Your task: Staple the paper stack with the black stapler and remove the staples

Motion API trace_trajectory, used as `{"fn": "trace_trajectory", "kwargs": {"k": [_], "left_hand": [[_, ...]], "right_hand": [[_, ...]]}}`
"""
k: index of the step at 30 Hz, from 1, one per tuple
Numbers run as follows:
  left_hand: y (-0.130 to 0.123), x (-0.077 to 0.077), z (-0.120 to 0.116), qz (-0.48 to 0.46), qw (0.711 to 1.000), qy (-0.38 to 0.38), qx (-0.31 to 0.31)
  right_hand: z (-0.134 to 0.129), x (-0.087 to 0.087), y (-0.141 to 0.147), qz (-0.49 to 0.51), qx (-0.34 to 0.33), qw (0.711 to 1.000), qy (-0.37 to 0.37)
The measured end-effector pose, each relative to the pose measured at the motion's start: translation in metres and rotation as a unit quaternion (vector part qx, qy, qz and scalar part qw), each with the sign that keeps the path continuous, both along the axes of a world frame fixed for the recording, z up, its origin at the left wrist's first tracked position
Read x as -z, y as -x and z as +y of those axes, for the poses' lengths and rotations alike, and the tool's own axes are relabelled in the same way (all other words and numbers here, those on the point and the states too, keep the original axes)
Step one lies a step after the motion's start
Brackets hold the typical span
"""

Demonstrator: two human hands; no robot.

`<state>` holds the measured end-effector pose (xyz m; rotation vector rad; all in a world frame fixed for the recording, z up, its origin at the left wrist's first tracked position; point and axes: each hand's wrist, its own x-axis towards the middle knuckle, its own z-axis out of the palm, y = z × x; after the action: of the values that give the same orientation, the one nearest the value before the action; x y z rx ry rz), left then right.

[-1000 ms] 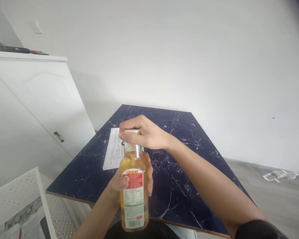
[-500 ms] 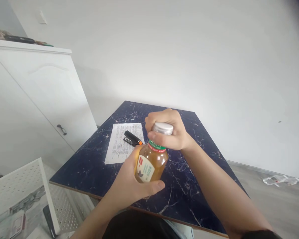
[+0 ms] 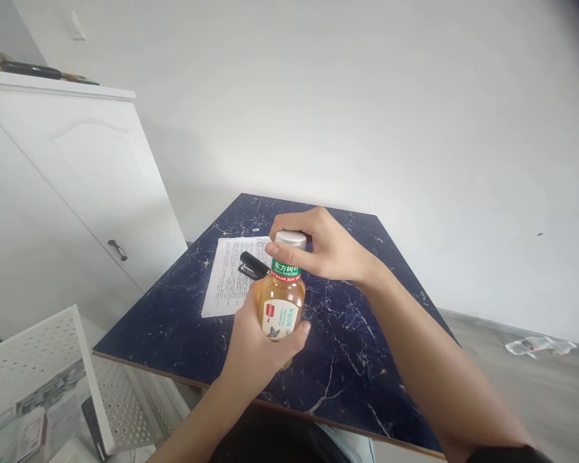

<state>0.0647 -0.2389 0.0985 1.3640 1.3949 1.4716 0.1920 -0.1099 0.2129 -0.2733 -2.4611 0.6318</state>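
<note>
A clear bottle [image 3: 280,296] of amber drink, with a green neck band and a cream label, stands nearly upright over the dark blue marbled table [image 3: 338,360]. My left hand [image 3: 265,341] is wrapped round its lower body, thumb across the front. At the top, my right hand [image 3: 313,247] has its thumb and fingers round the silver-white cap [image 3: 290,240], which sits on the neck. Whether the base touches the table is hidden. Behind the bottle, a black stapler [image 3: 253,265] lies on a printed sheet [image 3: 224,276].
A white cabinet [image 3: 96,167] stands at the left, with dark items on top. Below it is a white perforated basket [image 3: 84,360] holding packets and other things. Clear plastic bottles [image 3: 535,346] lie on the floor at the right, by the wall.
The bottle has moved left and become more upright. My right hand has shifted left with the cap and its fingers are less curled. My left hand still grips the body.
</note>
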Motion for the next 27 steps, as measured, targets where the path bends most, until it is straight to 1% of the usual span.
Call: {"fn": "trace_trajectory", "kwargs": {"k": [3, 8, 12, 17, 22, 27], "left_hand": [[0.0, -0.001, -0.001, 0.002, 1.0, -0.009, 0.0], [-0.004, 0.0, -0.004, 0.001, 1.0, -0.003, -0.027], [-0.006, 0.001, -0.005, 0.005, 0.999, -0.002, -0.035], [-0.006, 0.003, -0.004, -0.001, 0.999, -0.013, -0.035], [-0.008, 0.005, -0.002, -0.007, 0.998, -0.007, -0.054], [-0.009, 0.005, -0.002, -0.009, 0.998, -0.007, -0.058]], "right_hand": [[0.002, -0.007, -0.003, -0.027, -0.054, 0.998, -0.011], [0.008, -0.015, -0.007, -0.057, -0.146, 0.987, -0.027], [0.012, -0.017, -0.012, -0.071, -0.189, 0.979, 0.002], [0.018, -0.016, -0.013, -0.031, -0.252, 0.965, 0.063], [0.022, -0.013, -0.014, 0.003, -0.277, 0.954, 0.111], [0.024, -0.005, -0.012, 0.039, -0.273, 0.956, 0.103]]}}
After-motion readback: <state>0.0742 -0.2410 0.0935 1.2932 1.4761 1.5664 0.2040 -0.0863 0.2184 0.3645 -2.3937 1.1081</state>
